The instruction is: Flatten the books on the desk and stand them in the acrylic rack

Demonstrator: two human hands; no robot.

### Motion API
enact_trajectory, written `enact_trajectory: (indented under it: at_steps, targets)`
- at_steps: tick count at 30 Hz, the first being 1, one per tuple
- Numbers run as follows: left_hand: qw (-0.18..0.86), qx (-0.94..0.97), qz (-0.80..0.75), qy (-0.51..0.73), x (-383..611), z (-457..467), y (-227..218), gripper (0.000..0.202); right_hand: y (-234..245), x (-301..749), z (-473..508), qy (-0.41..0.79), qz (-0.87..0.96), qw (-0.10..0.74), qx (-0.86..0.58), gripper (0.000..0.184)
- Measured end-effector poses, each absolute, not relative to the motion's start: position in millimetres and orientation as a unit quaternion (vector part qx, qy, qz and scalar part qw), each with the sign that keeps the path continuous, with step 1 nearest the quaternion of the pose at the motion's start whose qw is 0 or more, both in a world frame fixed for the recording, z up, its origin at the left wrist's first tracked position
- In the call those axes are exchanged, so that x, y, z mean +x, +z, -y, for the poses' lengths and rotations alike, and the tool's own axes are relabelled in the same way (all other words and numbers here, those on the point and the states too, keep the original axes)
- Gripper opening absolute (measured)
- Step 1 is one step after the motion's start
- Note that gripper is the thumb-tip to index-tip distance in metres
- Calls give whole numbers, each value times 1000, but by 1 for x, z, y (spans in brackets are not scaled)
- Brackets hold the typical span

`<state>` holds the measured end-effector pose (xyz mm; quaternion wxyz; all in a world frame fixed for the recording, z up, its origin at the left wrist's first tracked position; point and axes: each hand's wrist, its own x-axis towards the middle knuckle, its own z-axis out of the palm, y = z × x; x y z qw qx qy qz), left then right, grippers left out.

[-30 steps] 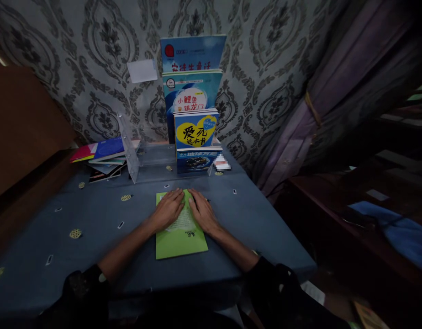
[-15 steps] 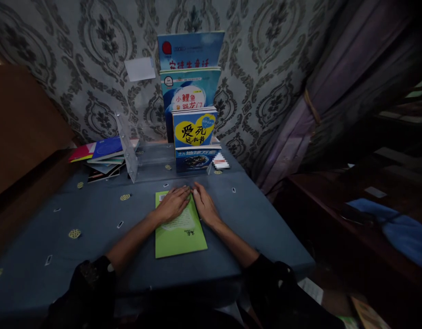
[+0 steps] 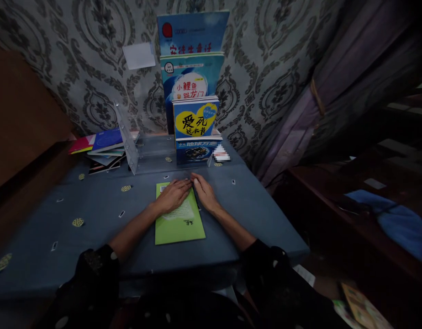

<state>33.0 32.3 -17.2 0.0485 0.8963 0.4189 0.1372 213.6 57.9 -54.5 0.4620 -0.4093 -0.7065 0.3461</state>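
A green book (image 3: 180,233) lies on the table in front of me, with pale text on its cover. My left hand (image 3: 174,195) rests flat on its upper part, palm down, fingers stretched toward the upper right corner. At the book's right edge is my right hand (image 3: 205,193), turned on its side with fingers extended, the tips close to those of my left hand. Neither hand grips anything. Beyond them, several books stand in tiers in a clear holder (image 3: 128,137), among them a yellow-and-blue book (image 3: 195,119) and a dark blue book (image 3: 193,153).
Taller blue books (image 3: 193,36) rise at the back against the patterned wall. A loose pile of books (image 3: 106,141) lies at the table's left. Right of the blue patterned tablecloth (image 3: 252,214) are a curtain (image 3: 286,123) and a dark surface with a blue cloth (image 3: 396,224).
The view has tilted down slightly, so the holder appears higher in it. Both hands stay in about the same place on and beside the green book.
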Motion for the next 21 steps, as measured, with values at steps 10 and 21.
enact_trajectory:
  at_steps: [10,21]
  targets:
    - [57,920,-365,134,34,-18,-10,42,-49,215,-58,325,731,438,-409,56]
    - [57,941,-305,137,36,17,-14,40,-48,215,-58,298,748,430,-407,57]
